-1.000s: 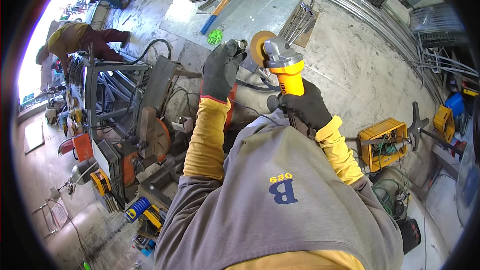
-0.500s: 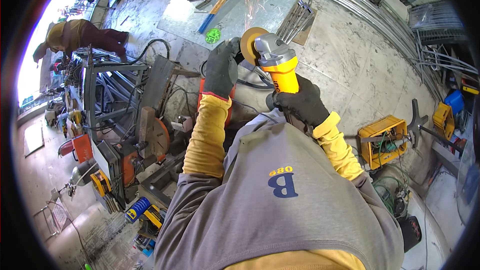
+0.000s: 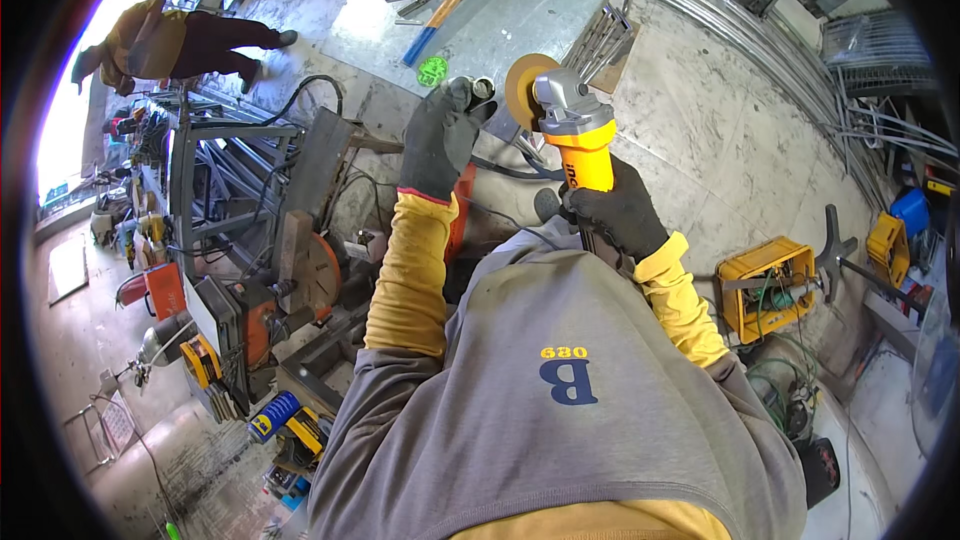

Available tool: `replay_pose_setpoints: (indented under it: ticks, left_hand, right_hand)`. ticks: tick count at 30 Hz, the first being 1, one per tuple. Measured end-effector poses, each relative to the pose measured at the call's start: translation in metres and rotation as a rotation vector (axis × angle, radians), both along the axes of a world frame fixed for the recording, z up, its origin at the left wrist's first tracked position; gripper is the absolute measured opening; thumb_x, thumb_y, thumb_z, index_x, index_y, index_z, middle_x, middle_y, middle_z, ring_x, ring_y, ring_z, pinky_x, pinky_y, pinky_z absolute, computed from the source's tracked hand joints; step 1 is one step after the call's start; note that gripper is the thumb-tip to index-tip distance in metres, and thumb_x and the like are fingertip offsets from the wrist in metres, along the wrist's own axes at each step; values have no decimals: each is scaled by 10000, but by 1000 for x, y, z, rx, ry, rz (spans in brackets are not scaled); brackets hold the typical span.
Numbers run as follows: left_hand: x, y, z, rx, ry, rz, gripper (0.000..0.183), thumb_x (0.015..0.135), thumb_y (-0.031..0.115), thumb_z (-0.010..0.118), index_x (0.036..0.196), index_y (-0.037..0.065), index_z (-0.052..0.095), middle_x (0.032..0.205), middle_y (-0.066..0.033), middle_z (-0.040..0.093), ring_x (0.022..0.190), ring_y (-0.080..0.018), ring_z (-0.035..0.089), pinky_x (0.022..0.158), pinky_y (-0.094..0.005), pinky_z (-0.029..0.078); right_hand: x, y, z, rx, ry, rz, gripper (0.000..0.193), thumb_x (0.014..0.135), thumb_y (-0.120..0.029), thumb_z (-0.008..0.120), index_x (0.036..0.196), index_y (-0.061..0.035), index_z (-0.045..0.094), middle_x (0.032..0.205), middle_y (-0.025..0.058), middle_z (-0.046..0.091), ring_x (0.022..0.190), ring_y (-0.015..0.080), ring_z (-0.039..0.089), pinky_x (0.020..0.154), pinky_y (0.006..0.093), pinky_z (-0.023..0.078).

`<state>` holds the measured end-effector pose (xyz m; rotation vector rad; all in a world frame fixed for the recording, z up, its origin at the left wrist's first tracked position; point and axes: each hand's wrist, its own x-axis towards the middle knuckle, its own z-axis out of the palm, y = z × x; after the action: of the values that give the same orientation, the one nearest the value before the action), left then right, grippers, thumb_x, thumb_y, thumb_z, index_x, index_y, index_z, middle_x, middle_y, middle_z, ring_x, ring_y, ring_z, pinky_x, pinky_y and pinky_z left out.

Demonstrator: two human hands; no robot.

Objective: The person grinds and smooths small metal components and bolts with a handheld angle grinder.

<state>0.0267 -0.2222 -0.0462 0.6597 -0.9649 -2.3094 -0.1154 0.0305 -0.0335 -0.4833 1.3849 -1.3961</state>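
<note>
My left hand [image 3: 438, 140], in a dark grey work glove, pinches a short metal tube piece [image 3: 482, 88] with its round end showing. Wrapped round the yellow body of an angle grinder [image 3: 588, 162] is my gloved right hand [image 3: 622, 212]. The grinder's head points away from me, and its tan disc [image 3: 522, 95] stands just right of the tube piece, apart from it. Whether the disc is spinning I cannot tell. Beyond my left hand, a bright green round item [image 3: 432, 71] lies by a hammer [image 3: 440, 18] with a blue-ended wooden handle.
A metal sheet [image 3: 545, 25] on the floor bears metal bars. Long tubes [image 3: 760, 55] run along the far right. A yellow crate [image 3: 765, 290] with cables stands to the right. At left are a steel frame [image 3: 180, 175] and a chop saw [image 3: 318, 275]. Another person [image 3: 150, 40] is at far left.
The grinder has moved slightly right, away from my left hand, and the sparks are gone. My left hand has turned, so the tube's end now shows. The other person has straightened from a bend.
</note>
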Motion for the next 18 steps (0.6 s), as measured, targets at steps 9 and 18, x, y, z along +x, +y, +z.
replay_pose_setpoints:
  ticks: [9,18]
  left_hand:
    - [9,6,2,-58,-12,-44,253,1085,244,630,1133,2,683,1153,-122,689,1211,-279,642,1136,-522,474]
    - [7,-15,32,-674,-513,-88,359,1059,250,627,1202,-68,714,1087,-106,745,1011,-175,714,953,-346,578]
  right_hand:
    - [-2,5,2,-5,-124,-89,415,859,-166,784,1209,6,642,954,72,710,755,138,680,673,285,569]
    - [3,1,12,12,173,-16,403,844,-175,789,1187,-4,664,921,54,700,763,122,655,696,281,546]
